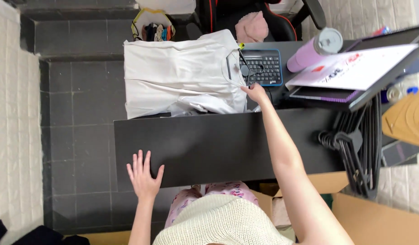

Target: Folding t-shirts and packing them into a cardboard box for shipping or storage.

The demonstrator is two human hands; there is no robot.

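White cotton shirt (182,75) lay flat, black wire hanger (244,68) already in its collar; right hand (255,93) fingers pinched the neckline, left hand (143,177) rested with fingers spread wide on the black desk (218,145), bundled hangers (354,145) unused.

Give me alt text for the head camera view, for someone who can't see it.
Seen from above, a person's right hand touches the collar of a white shirt lying with a black hanger on a dark table, while the left hand rests flat, fingers spread, at the table's near edge. A keyboard, a lilac bottle and spare black hangers lie nearby.
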